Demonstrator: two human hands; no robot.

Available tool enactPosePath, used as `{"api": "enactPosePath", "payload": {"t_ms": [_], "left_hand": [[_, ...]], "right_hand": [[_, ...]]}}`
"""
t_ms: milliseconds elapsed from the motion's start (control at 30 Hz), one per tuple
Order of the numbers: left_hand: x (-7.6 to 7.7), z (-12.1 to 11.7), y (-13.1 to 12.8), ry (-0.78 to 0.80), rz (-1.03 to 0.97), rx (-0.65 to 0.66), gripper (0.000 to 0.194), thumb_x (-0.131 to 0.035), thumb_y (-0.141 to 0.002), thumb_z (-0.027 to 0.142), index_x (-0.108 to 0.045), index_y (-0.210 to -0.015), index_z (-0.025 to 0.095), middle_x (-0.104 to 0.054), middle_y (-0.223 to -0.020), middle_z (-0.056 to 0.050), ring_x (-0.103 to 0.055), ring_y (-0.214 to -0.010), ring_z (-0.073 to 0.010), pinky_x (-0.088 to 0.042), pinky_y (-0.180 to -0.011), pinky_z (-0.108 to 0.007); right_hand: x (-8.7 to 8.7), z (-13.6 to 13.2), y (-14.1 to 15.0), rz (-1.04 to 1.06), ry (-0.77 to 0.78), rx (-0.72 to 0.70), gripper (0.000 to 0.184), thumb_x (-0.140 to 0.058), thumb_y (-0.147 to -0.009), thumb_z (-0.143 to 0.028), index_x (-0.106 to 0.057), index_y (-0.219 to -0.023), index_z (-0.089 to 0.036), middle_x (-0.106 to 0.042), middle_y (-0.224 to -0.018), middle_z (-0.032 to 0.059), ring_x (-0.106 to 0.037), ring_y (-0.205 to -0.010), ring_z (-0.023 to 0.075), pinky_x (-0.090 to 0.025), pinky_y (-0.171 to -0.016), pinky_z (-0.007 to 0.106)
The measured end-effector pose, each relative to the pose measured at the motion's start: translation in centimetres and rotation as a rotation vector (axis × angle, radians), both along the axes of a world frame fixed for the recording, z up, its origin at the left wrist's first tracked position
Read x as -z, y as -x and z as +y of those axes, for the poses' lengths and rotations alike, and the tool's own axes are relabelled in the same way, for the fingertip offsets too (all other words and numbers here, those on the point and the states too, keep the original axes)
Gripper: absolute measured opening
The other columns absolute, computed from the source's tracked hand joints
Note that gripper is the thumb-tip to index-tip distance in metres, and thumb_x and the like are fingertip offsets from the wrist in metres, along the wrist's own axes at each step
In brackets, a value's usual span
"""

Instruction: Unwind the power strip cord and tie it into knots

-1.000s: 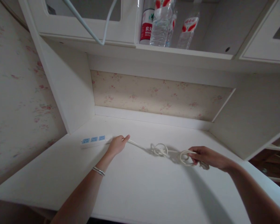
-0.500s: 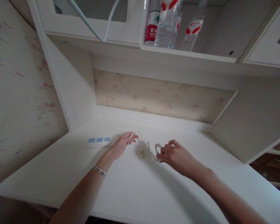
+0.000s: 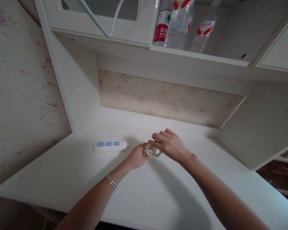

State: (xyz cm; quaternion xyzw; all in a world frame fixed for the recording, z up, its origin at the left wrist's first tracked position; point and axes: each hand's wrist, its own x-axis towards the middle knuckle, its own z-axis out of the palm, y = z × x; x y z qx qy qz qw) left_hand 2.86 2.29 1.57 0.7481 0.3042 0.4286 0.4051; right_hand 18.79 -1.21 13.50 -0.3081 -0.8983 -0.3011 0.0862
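Observation:
A white power strip [image 3: 110, 146] with blue sockets lies on the white desk [image 3: 146, 195]. Its cream cord [image 3: 153, 150] is gathered into a small coil just right of the strip. My left hand [image 3: 136, 156], with a bracelet on the wrist, is closed on the coil from the left. My right hand [image 3: 169, 144] covers the coil from the right and above, fingers curled onto it. Most of the coil is hidden between the two hands.
Several water bottles [image 3: 180, 25] stand on the shelf above the desk. A pale cable [image 3: 98, 22] hangs in front of the upper cabinet door. Floral wallpaper covers the left wall and the back panel. A side panel [image 3: 261, 127] closes the desk at right.
The cord was stretched out between my hands a second ago. My right hand has moved left to meet the left hand, bunching the cord into a coil beside the strip.

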Motion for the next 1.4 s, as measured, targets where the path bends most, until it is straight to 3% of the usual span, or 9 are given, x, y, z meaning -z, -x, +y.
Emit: {"api": "enactPosePath", "payload": {"t_ms": [133, 233, 433, 567, 700, 833, 933, 1167, 1400], "left_hand": [[0.8, 0.8, 0.5, -0.099, 0.049, -0.080, 0.028, -0.055, -0.067, 0.008, -0.065, -0.092, 0.017, -0.060, -0.100, -0.008, -0.053, -0.098, -0.0211, -0.041, -0.088, -0.031], [0.9, 0.9, 0.4, -0.036, 0.040, -0.104, 0.028, -0.055, -0.067, 0.010, -0.066, -0.090, 0.020, -0.064, -0.094, -0.007, -0.055, -0.097, -0.0236, -0.040, -0.088, -0.032], [0.6, 0.7, 0.6, 0.090, 0.047, 0.007, 0.019, -0.060, -0.066, 0.017, -0.068, -0.084, 0.020, -0.067, -0.082, -0.005, -0.058, -0.082, -0.0228, -0.044, -0.074, -0.029], [-0.3, 0.7, 2.2, 0.193, 0.078, 0.112, 0.029, -0.064, -0.067, 0.025, -0.064, -0.095, 0.016, -0.063, -0.079, -0.003, -0.053, -0.069, -0.0157, -0.041, -0.063, -0.024], [-1.0, 1.4, 4.1, 0.272, 0.108, 0.230, 0.035, -0.065, -0.071, 0.039, -0.062, -0.096, 0.015, -0.056, -0.073, 0.000, -0.047, -0.063, -0.0111, -0.035, -0.056, -0.021], [-0.2, 3.1, 4.7, 0.164, 0.057, -0.026, 0.033, -0.056, -0.077, 0.048, -0.057, -0.072, 0.015, -0.045, -0.059, 0.004, -0.038, -0.055, -0.0085, -0.028, -0.050, -0.020], [0.8, 4.3, 4.4, 0.190, -0.044, -0.118, 0.034, -0.047, -0.081, 0.049, -0.052, -0.073, 0.016, -0.040, -0.054, 0.006, -0.034, -0.049, -0.0077, -0.025, -0.046, -0.020], [0.8, 4.6, 3.8, 0.324, -0.204, -0.199, 0.043, -0.040, -0.080, 0.060, -0.043, -0.067, 0.019, -0.045, -0.050, 0.005, -0.038, -0.044, -0.0081, -0.028, -0.045, -0.022], [1.3, 4.7, 4.8, 0.088, 0.301, -0.220, 0.039, -0.044, -0.081, 0.053, -0.045, -0.062, 0.019, -0.044, -0.051, 0.005, -0.040, -0.049, -0.0100, -0.025, -0.049, -0.023]], "right_hand": [[0.0, 2.5, -1.0, 0.134, -0.011, 0.043, 0.022, -0.049, -0.090, -0.037, -0.066, -0.093, -0.025, -0.060, -0.091, 0.0034, -0.047, -0.075, 0.0131, -0.025, -0.068, 0.029], [0.0, 2.9, -0.7, 0.169, 0.021, 0.056, 0.022, -0.049, -0.090, -0.038, -0.066, -0.092, -0.024, -0.061, -0.090, 0.0033, -0.048, -0.073, 0.0123, -0.026, -0.067, 0.028], [-1.5, 1.3, 1.0, 0.132, 0.247, 0.133, 0.024, -0.044, -0.091, -0.035, -0.066, -0.089, -0.024, -0.063, -0.095, 0.0011, -0.055, -0.072, 0.0103, -0.029, -0.061, 0.024], [-2.5, 1.3, 0.2, 0.097, 0.286, 0.349, 0.028, -0.045, -0.089, -0.041, -0.064, -0.085, -0.022, -0.066, -0.081, 0.0041, -0.059, -0.070, 0.0154, -0.030, -0.059, 0.025], [-2.3, 1.8, -2.9, 0.130, 0.279, 0.493, 0.025, -0.043, -0.089, -0.040, -0.062, -0.098, -0.025, -0.068, -0.082, 0.0048, -0.061, -0.070, 0.0183, -0.030, -0.057, 0.026], [-1.8, 2.0, -7.9, 0.190, 0.248, 0.573, 0.026, -0.041, -0.090, -0.033, -0.061, -0.106, -0.032, -0.068, -0.098, 0.0021, -0.062, -0.078, 0.0187, -0.033, -0.059, 0.026], [-1.3, 2.1, -11.9, 0.274, 0.207, 0.731, 0.028, -0.040, -0.089, -0.036, -0.062, -0.104, -0.028, -0.069, -0.093, 0.0052, -0.062, -0.074, 0.0199, -0.035, -0.060, 0.027], [1.3, 2.0, -16.7, 0.794, 0.316, 0.781, 0.027, -0.048, -0.083, -0.037, -0.060, -0.102, -0.022, -0.070, -0.082, 0.0045, -0.063, -0.067, 0.0167, -0.042, -0.057, 0.025], [1.5, 1.6, -16.8, 1.666, 0.525, 0.591, 0.023, -0.063, -0.074, -0.037, -0.061, -0.071, -0.014, -0.061, -0.061, 0.0035, -0.055, -0.048, 0.0111, -0.049, -0.047, 0.023]]}}
